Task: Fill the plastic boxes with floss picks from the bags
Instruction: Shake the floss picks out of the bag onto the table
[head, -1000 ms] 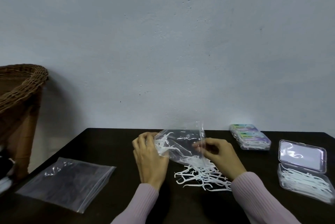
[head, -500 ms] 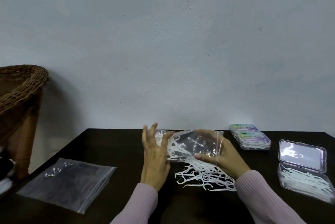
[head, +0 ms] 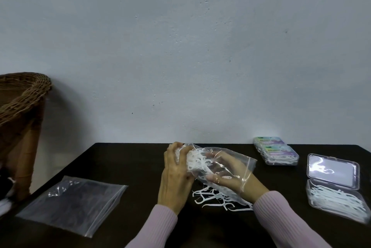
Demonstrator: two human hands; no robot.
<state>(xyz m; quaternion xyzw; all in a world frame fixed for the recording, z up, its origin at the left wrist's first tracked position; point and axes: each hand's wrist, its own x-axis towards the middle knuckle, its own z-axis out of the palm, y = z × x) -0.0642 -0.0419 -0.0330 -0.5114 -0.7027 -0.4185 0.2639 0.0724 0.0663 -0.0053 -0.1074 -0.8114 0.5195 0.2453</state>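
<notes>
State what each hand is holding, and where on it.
Both hands hold the clear plastic zip bag of white floss picks: left hand grips its bunched left end, right hand, seen through the plastic, holds its right side.

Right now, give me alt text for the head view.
Both hands, left hand and right hand, hold a clear bag of floss picks above a loose pile on the dark table; an open box sits right.
</notes>
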